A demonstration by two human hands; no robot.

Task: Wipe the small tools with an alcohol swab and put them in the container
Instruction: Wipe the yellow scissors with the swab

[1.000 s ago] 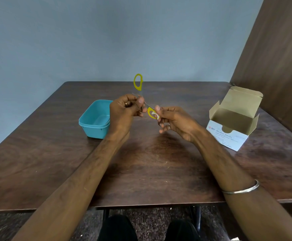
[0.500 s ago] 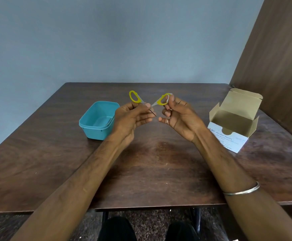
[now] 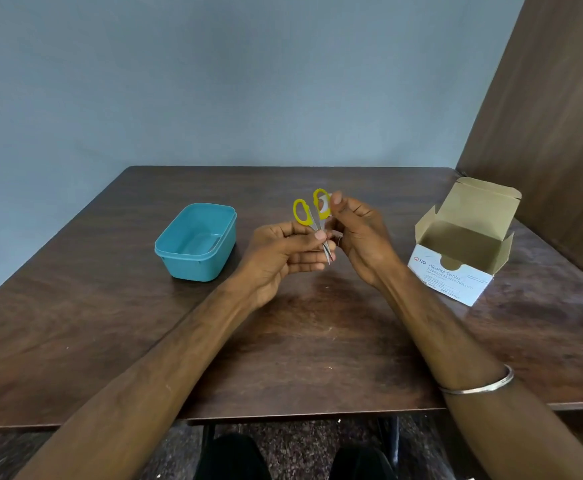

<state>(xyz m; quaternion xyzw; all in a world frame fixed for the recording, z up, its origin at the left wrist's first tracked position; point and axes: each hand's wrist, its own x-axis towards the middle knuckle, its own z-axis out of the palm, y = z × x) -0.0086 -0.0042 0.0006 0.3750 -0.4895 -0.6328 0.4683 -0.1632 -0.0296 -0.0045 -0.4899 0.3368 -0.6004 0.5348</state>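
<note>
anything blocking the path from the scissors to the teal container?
Nothing visible. The scissors are held above the table by both hands, left hand on the blades, right hand at a yellow handle. The teal container sits open to their left, only bare tabletop between.

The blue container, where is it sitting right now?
In the head view the blue container sits open on the wooden table, on the person's left, just beyond the left hand that holds the scissors.
</note>
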